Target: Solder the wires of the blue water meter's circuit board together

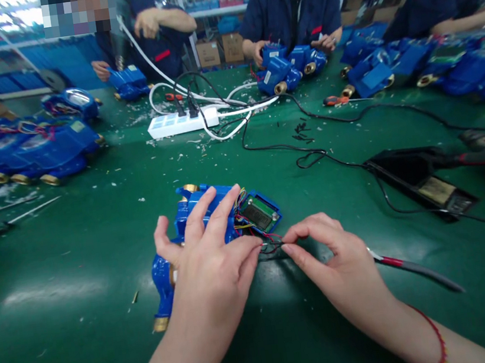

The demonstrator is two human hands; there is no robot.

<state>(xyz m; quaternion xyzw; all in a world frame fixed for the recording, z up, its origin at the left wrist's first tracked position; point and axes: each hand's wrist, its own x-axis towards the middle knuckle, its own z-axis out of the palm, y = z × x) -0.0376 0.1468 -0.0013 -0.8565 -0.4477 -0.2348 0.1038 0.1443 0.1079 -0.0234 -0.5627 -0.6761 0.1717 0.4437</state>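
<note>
A blue meter body (163,284) with brass ends lies on the green table in front of me. My left hand (216,256) rests over it, thumb and forefinger pinched on a thin wire, the other fingers spread across the blue casing. Beside the casing sits a small blue-framed circuit board (258,212) with coloured wires running from it. My right hand (333,259) pinches the end of a thin dark wire (273,244) just below the board. The two pinches are close together but apart. A tool with a red and grey handle (415,270) lies partly behind my right hand.
Across the green table (78,256) stand a white power strip (183,122) with cables, rows of blue meters (32,146), and an orange screwdriver (335,101). A black holder (418,179) with a cable is at the right. Several people in dark clothing sit opposite.
</note>
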